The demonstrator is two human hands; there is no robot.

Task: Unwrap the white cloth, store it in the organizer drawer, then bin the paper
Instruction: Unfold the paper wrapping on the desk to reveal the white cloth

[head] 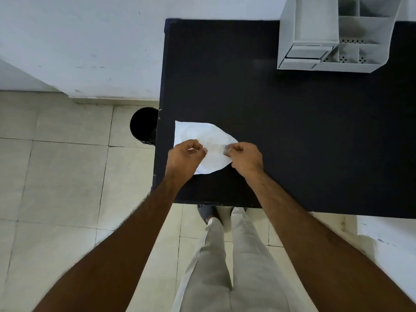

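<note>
A white paper wrap (202,135) lies flat near the left front corner of the black table (292,131). The cloth itself is hidden inside it. My left hand (185,157) pinches the paper's near left part. At the right tip of the wrap, my right hand (246,157) pinches the paper, where a greyish spot shows. The white organizer (333,34) stands at the table's far right, its small drawers (304,55) at the lower left of its front, shut. A black bin (144,126) stands on the floor just left of the table.
A white wall runs behind the table and to the left. The floor is pale tile. My legs in light trousers and a dark sandal (206,213) are at the table's front edge. A white surface (391,239) adjoins the table at the right front.
</note>
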